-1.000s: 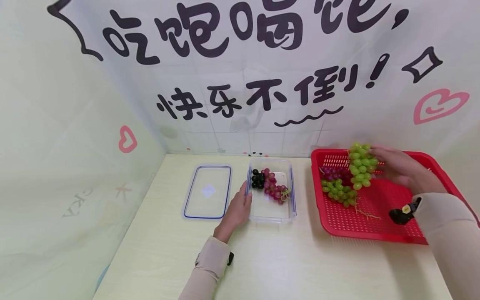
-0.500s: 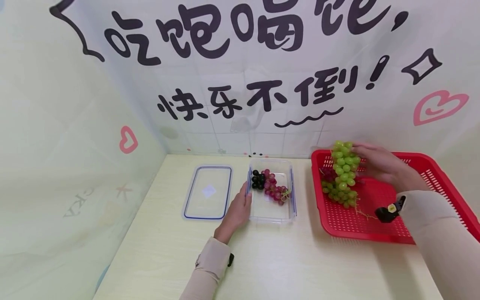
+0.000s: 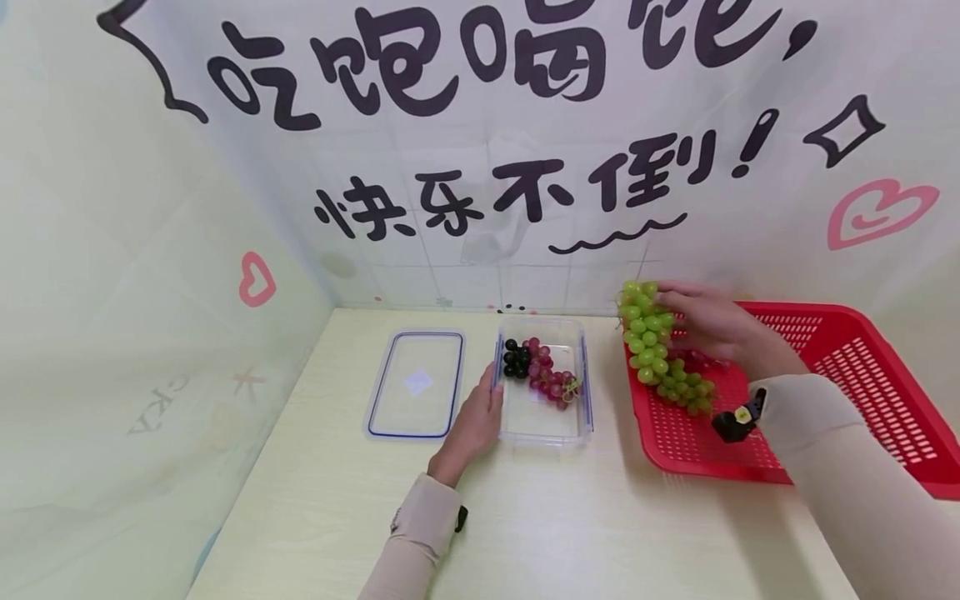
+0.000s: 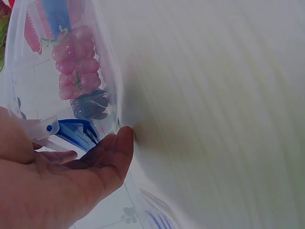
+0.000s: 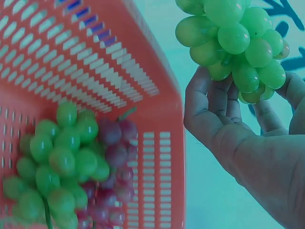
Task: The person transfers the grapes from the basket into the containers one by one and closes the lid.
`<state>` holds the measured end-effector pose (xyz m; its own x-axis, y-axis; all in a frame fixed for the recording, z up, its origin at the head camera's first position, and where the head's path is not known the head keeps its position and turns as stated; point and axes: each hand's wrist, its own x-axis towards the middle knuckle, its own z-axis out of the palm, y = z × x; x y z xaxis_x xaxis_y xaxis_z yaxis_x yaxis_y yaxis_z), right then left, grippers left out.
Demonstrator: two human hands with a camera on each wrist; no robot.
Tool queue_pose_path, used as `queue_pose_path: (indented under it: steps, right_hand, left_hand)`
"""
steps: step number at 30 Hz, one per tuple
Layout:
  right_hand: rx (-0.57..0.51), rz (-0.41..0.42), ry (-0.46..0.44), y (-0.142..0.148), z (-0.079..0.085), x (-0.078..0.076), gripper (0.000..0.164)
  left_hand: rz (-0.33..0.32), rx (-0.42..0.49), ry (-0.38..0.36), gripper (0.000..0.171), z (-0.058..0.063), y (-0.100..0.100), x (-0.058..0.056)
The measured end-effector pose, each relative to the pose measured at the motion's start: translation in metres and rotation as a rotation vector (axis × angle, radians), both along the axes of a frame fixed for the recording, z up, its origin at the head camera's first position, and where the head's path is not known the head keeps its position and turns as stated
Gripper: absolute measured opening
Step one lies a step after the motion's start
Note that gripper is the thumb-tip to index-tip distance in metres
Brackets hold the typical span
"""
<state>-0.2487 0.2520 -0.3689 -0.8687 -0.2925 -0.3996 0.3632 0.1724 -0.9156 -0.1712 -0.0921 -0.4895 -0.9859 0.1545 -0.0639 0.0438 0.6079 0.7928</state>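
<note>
My right hand [image 3: 708,325] holds a bunch of green grapes [image 3: 643,329] over the left rim of a red plastic basket [image 3: 795,312]. In the right wrist view its fingers support the bunch [image 5: 238,47] from below. A second green bunch [image 5: 62,162] and purple-red grapes [image 5: 114,157] lie in the basket. My left hand [image 3: 476,417] rests against the left side of a clear lidless container [image 3: 540,433], fingers beside its blue latch [image 4: 78,133]. Inside the container are black grapes [image 3: 516,360] and a pinkish-red bunch [image 3: 555,383].
A clear lid with a blue seal [image 3: 415,385] lies flat on the pale table [image 3: 540,525], left of the container. A printed cloth [image 3: 420,283] with large black characters hangs behind the table. Another cloth [image 3: 150,333] borders the left side.
My right hand has carried the green bunch leftward, from above the basket's interior to its left rim. The left hand, container and lid have stayed in place.
</note>
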Motion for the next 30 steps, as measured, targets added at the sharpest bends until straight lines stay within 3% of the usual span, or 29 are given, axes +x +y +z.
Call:
queue_pose_path:
  steps: [8, 30]
  right_hand:
    - [-0.045, 0.028, -0.014, -0.027, -0.005, -0.001, 0.054]
    - [0.038, 0.138, 0.04, -0.067, -0.018, -0.003, 0.046]
  left_hand:
    - [0.005, 0.008, -0.007, 0.053, 0.0, 0.0, 0.001]
    - [-0.001, 0.005, -0.001, 0.054, 0.001, 0.0, 0.001]
